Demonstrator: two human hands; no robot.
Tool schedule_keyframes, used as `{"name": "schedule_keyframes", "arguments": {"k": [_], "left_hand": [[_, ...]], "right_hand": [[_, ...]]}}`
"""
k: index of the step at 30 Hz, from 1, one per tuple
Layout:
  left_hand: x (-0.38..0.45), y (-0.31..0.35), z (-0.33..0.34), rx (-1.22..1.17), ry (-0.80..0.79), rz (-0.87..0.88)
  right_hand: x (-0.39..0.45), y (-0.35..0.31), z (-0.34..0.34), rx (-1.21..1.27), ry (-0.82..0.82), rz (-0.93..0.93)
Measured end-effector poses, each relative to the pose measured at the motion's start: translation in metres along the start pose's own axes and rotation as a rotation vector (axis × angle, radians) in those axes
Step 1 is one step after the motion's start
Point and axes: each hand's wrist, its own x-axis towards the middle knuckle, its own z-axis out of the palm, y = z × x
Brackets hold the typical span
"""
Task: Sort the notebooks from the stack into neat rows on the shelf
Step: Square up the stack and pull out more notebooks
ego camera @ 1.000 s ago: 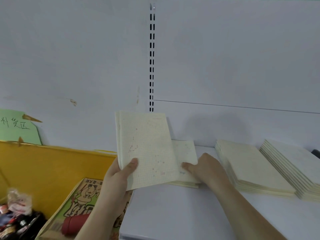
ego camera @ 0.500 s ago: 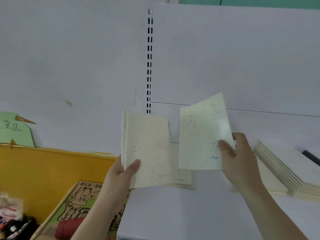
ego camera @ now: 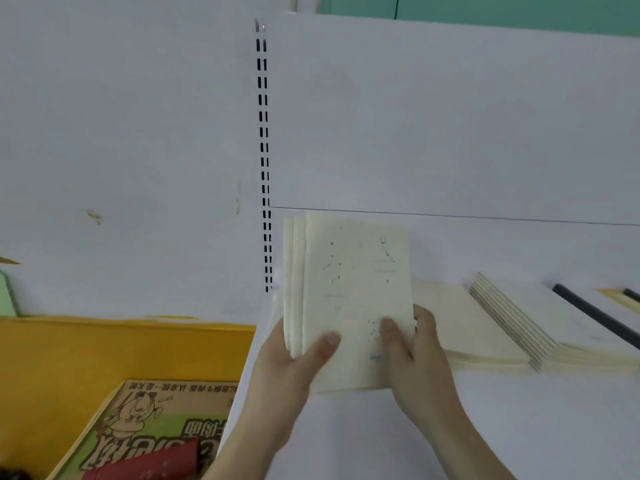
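1. Held notebooks (ego camera: 349,299): a small bundle of cream notebooks, upright, long axis running vertical, covers facing the camera. At least three left edges are fanned out at the top left. The bundle is raised over the left end of the shelf (ego camera: 398,438), its bottom edge near the shelf surface; contact cannot be told.
2. Left hand (ego camera: 294,362): grips the bundle at its lower left corner, thumb curled over the front cover, fingers behind and out of sight.
3. Right hand (ego camera: 412,355): pinches the lower right part of the front notebook, thumb on the cover, fingers curled round the right edge. Both hands sit at the bundle's bottom, about equally near.
4. First laid pile (ego camera: 460,327): flat on the shelf just right of the bundle, partly hidden behind the right hand. Second laid pile (ego camera: 540,330) just beyond it, edges stepped.
5. Key relation: the piles lie to the right of the bundle, on the right hand's side. Judgement: the right hand is better placed to carry a notebook over, and the upright long axis must tip flat to match the piles.
6. Further right: a dark bar (ego camera: 588,313) lying on the shelf.
7. Left of the shelf: a yellow bin (ego camera: 104,351) holding a printed cardboard box (ego camera: 152,427).
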Motion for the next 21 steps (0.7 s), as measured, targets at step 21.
{"name": "schedule_keyframes", "arguments": {"k": [21], "left_hand": [[-0.015,-0.015,0.029,0.281,-0.039,0.073]], "right_hand": [[-0.041,0.015,-0.044,0.255,-0.14,0.053]]}}
